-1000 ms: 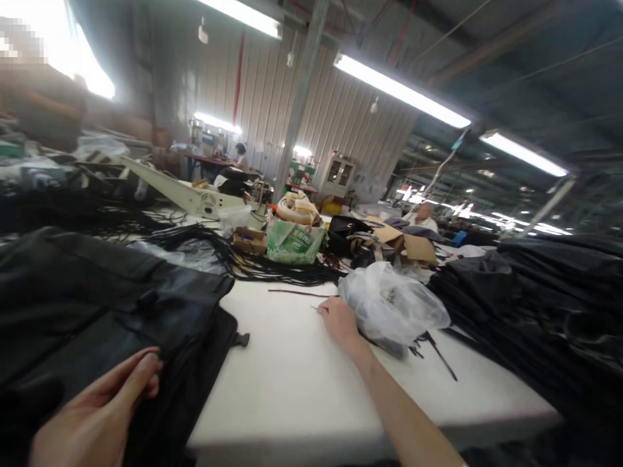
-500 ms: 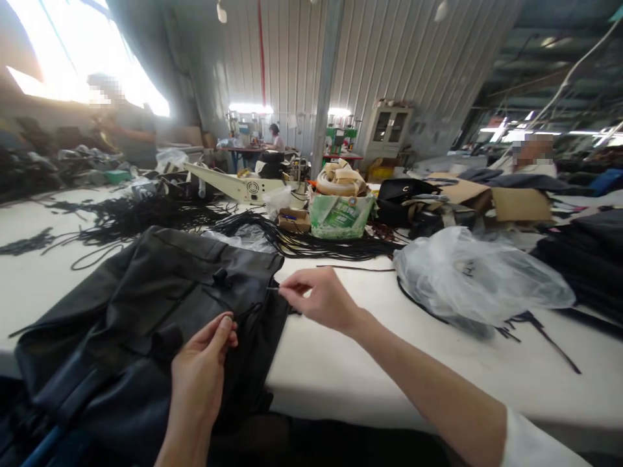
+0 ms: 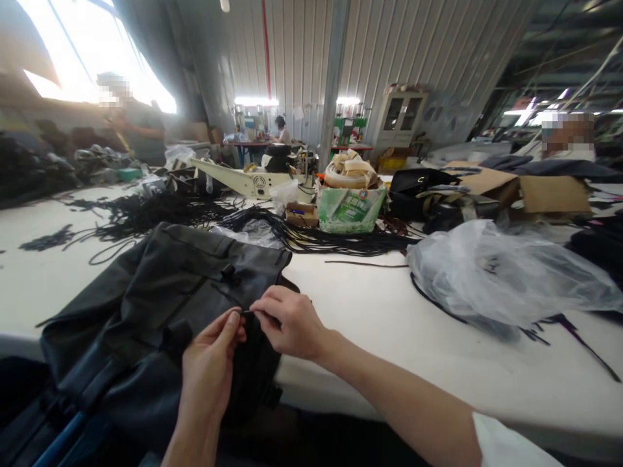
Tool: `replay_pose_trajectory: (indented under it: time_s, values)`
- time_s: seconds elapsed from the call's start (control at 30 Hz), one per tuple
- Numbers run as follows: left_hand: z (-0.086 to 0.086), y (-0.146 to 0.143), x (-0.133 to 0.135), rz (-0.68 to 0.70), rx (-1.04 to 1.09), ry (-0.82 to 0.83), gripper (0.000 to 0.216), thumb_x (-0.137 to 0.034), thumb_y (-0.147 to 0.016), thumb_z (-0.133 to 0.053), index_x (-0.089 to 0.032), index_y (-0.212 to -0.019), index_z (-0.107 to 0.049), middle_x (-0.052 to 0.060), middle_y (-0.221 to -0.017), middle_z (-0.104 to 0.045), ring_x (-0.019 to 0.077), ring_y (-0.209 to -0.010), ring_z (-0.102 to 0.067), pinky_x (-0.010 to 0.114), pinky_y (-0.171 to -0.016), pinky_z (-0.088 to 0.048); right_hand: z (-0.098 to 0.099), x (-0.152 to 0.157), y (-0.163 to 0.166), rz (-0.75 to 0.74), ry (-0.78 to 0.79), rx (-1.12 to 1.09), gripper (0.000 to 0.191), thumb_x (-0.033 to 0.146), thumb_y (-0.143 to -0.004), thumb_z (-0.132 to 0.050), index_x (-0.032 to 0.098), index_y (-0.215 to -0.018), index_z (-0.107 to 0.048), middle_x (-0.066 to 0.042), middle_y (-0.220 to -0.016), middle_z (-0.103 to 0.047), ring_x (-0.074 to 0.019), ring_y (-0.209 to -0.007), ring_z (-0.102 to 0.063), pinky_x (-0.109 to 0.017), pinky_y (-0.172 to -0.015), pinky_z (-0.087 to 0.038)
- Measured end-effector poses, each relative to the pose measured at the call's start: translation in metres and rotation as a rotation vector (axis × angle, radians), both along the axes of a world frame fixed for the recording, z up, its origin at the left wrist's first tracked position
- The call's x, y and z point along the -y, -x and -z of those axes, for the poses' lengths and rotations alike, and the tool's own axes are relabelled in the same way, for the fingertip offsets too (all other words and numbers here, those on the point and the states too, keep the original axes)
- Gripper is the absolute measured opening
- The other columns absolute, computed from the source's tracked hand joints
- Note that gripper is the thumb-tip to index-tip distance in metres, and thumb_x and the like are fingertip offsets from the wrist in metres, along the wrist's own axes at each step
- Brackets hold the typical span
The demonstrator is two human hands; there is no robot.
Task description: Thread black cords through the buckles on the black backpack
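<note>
A limp black leather-like bag [image 3: 141, 298] lies on the white-topped table [image 3: 355, 311], probably for support. Over it, the left hand [image 3: 210, 357] pinches, seemingly, a thin black cord [image 3: 222, 293]; the right hand [image 3: 294, 324] tightly pinches a short slender dark piece [image 3: 247, 312], both by fingertips, likely for fine control. Half a second earlier the hands are apart; now that piece bridges them
</note>
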State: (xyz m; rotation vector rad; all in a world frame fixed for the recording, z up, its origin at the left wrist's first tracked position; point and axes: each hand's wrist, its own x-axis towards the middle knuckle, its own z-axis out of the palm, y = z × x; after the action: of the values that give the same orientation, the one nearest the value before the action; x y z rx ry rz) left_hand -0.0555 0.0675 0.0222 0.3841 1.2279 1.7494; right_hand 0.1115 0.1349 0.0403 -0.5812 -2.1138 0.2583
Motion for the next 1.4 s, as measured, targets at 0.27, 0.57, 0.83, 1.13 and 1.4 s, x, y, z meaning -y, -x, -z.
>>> replay_pose_trajectory:
  time_s: [0.27,0.57,0.83,1.13,1.4]
  values:
    - [0.001,0.002,0.002,0.008,0.011,-0.019,0.059,-0.031,-0.050,-0.111,-0.008,-0.099,-0.087,0.010,-0.090,-0.082,0.0132,-0.073,-0.071,0.015,-0.068,-0.063,0.006,0.005,0.007,0.001,-0.007,0.040,0.016,0.018,-0.104,-0.064,0.021,-0.111,-0.078,-0.006,-0.100,-0.075,-0.0196,-0.091,-0.071,-0.030,-0.076,-0.055]
    - [-0.002,0.003,0.002,0.018,0.055,-0.036,0.036,-0.017,-0.066,-0.101,-0.006,-0.097,-0.086,0.012,-0.090,-0.082,0.0134,-0.072,-0.073,0.016,-0.068,-0.064,0.007,0.005,0.013,0.001,-0.016,-0.004,0.014,0.018,-0.103,-0.063,0.020,-0.107,-0.076,-0.007,-0.100,-0.074,-0.0196,-0.091,-0.070,-0.030,-0.076,-0.056]
    - [-0.010,-0.002,0.003,-0.016,0.062,-0.016,0.016,-0.005,-0.078,-0.088,-0.006,-0.093,-0.086,0.012,-0.086,-0.081,0.0129,-0.068,-0.073,0.016,-0.066,-0.064,0.011,0.005,0.015,0.010,-0.010,0.020,0.014,0.018,-0.104,-0.063,0.021,-0.108,-0.076,-0.006,-0.100,-0.074,-0.0200,-0.093,-0.070,-0.030,-0.078,-0.056]
    - [-0.002,-0.002,0.002,-0.006,0.010,-0.013,0.036,-0.020,-0.064,-0.105,-0.010,-0.093,-0.087,0.008,-0.084,-0.080,0.0118,-0.068,-0.071,0.016,-0.065,-0.063,0.017,0.002,0.018,-0.013,-0.002,0.034,0.013,0.015,-0.103,-0.063,0.020,-0.106,-0.075,-0.005,-0.094,-0.067,-0.0202,-0.089,-0.064,-0.031,-0.078,-0.054]
    - [-0.002,0.000,0.002,0.022,0.003,0.005,0.053,-0.031,-0.049,-0.112,-0.011,-0.092,-0.088,0.007,-0.081,-0.080,0.0107,-0.067,-0.068,0.016,-0.063,-0.061,0.017,0.002,0.020,-0.072,0.048,-0.030,0.015,0.016,-0.105,-0.061,0.018,-0.107,-0.076,-0.006,-0.093,-0.067,-0.0190,-0.085,-0.064,-0.030,-0.074,-0.052]
